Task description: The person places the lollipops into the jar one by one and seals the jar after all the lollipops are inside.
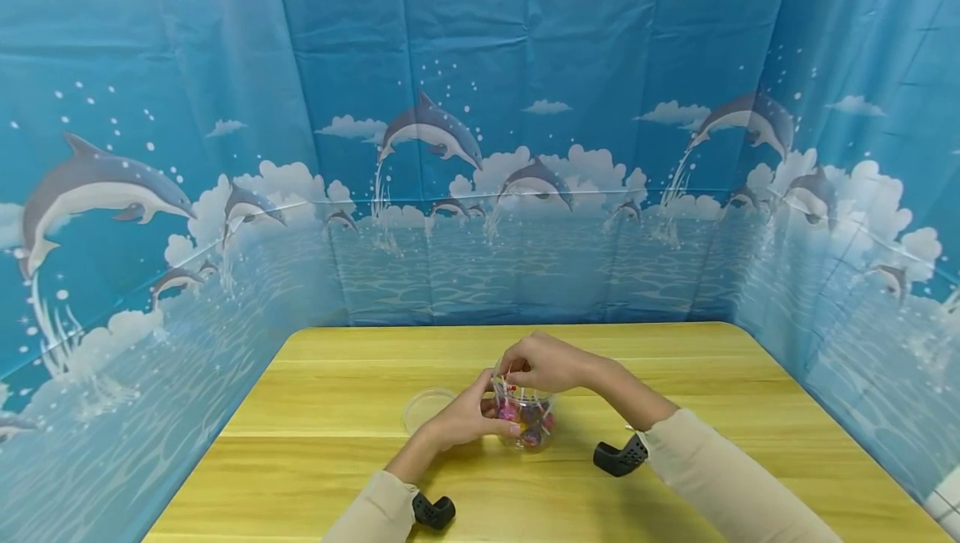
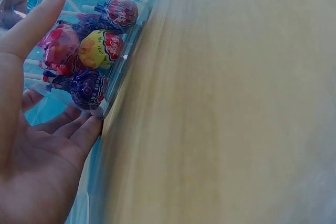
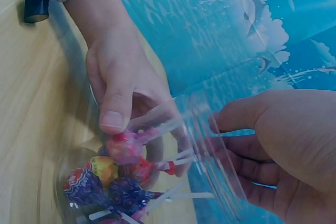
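Note:
A clear plastic jar (image 1: 527, 426) stands on the yellow wooden table (image 1: 315, 409) and holds several wrapped lollipops (image 2: 100, 45) with white sticks (image 3: 176, 156). My left hand (image 1: 468, 418) grips the jar's left side, the thumb (image 2: 31, 24) on the wall and the fingers (image 2: 79, 132) by its base. My right hand (image 1: 536, 364) hovers over the jar's mouth, thumb and fingers (image 3: 236, 161) curled at the rim among the stick ends. Whether it pinches a stick is hidden.
A clear round lid (image 1: 426, 408) lies flat on the table just left of the jar. Blue dolphin-print curtains (image 1: 480, 151) wall off the back and both sides. Black wrist cameras (image 1: 618, 455) sit on both cream sleeves.

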Demonstrator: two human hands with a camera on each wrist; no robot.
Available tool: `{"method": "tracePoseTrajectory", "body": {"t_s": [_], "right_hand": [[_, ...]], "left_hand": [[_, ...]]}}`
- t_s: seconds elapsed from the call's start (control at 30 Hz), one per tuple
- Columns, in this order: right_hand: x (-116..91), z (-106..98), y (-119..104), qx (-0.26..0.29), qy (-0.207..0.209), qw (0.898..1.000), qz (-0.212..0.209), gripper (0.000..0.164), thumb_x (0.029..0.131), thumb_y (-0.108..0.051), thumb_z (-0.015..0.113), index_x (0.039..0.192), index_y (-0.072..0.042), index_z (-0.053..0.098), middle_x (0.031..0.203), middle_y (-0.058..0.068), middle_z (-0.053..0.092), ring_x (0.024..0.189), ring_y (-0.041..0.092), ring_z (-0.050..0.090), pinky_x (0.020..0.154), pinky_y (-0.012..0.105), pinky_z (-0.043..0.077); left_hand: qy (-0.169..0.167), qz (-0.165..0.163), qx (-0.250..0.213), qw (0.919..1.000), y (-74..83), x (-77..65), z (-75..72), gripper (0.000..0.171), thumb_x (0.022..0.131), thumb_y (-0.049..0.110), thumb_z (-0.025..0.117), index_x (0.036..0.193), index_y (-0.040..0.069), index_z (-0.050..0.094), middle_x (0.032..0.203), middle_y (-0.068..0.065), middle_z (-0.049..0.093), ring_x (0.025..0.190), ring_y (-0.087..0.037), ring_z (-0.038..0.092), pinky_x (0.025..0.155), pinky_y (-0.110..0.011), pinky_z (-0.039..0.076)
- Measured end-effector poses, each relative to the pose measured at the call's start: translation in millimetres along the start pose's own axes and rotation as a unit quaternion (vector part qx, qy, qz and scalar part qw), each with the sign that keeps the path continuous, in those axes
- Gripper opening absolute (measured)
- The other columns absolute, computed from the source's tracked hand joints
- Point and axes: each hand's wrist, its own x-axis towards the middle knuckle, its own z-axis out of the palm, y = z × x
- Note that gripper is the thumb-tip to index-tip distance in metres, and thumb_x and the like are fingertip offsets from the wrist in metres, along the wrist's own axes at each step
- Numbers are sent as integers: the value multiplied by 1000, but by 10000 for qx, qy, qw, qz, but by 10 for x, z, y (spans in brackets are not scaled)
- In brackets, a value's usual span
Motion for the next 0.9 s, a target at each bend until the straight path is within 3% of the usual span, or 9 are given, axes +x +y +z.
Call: {"method": "tracePoseTrajectory", "body": {"t_s": [0.2,0.5,0.9], "right_hand": [[-84,-74,12,-20,106,9999,-51,18,103,-9,65,116,-2,76,100,0,74,86,5,67,77,30,57],[-278,-179,30,0,287,9996,11,16,104,-11,64,113,-8,76,100,-2,73,84,7,67,75,31,57],[-539,-279,119,70,459,9986,270,16,104,-9,63,113,-9,76,101,-3,73,85,6,67,76,31,57]], "left_hand": [[-26,-5,-138,9999,0,2,8,84,94,15,79,159,22,26,151,-12,45,132,-23,54,99,-36,52],[47,-125,-151,9998,-16,12,7,93,93,17,82,161,10,20,143,-10,50,131,-25,56,99,-36,52],[100,-180,-139,9997,1,9,13,84,91,18,83,156,21,30,145,-13,50,131,-24,55,101,-37,51]]}}
